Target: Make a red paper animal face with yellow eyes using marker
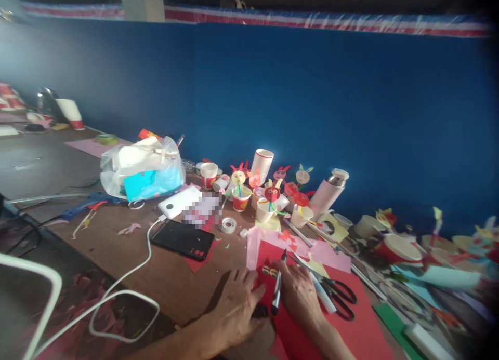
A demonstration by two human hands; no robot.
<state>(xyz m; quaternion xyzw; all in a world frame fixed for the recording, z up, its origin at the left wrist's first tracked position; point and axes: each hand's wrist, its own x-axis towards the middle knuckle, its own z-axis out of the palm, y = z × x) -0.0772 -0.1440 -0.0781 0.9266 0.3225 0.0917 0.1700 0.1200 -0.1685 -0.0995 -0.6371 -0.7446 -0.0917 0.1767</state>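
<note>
My right hand (pixel 299 290) grips a black-and-silver marker pen (pixel 276 290), which stands over the red paper (pixel 351 323). Beside the pen, two small yellowish pieces with dark lines (pixel 270 271) lie on the paper. Palm down with its fingers stretched out, my left hand (pixel 238 305) rests at the paper's left edge. Under its thumb side is a small dark object (pixel 260 311) that I cannot make out. Black-handled scissors (pixel 339 295) and a white tube-like stick (pixel 324 296) lie just right of my right hand.
Paper cups with cut-paper animal faces (pixel 272 194) stand at the back, near a pink thermos (pixel 326 194). On the left are a black phone (pixel 183 239), a tape roll (pixel 228 225), a white cable (pixel 150 245) and a plastic bag (pixel 113 168). A blue partition (pixel 312 95) rises behind.
</note>
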